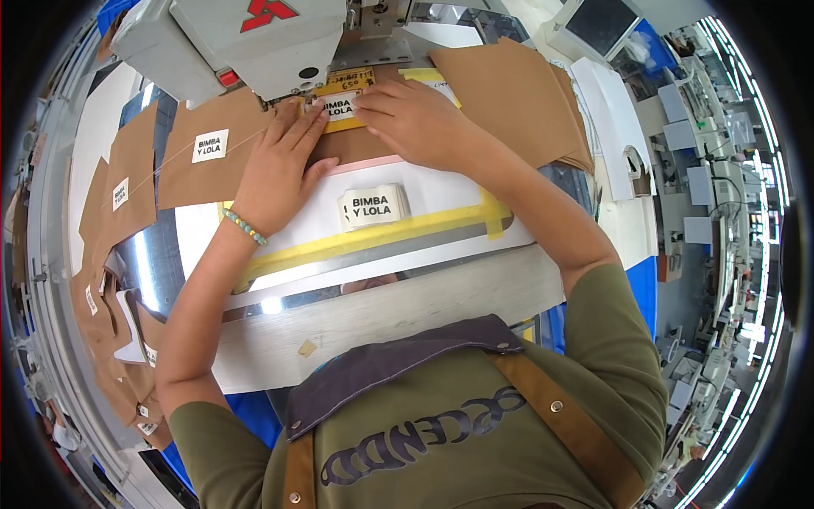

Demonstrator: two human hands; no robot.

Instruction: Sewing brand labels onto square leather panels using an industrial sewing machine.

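My left hand (287, 157) lies with its fingers stretched out beside a white label (339, 105), close under the sewing machine head (263, 42). From the other side, my right hand (414, 117) rests flat with its fingertips at the label's right edge. The label sits within a yellow template (349, 80) on a brown fabric or paper panel (363, 149). Neither hand grips anything. Nearer to me, a small stack of white labels (373, 207) stands on the white work surface. My left fingers partly hide the machine's needle area.
Brown panels with white labels (191, 170) trail leftward, joined by thread, and hang over the left edge (106, 339). More brown panels (500, 106) are stacked at right. Yellow tape (339, 246) borders the white surface. A screen (600, 25) stands far right.
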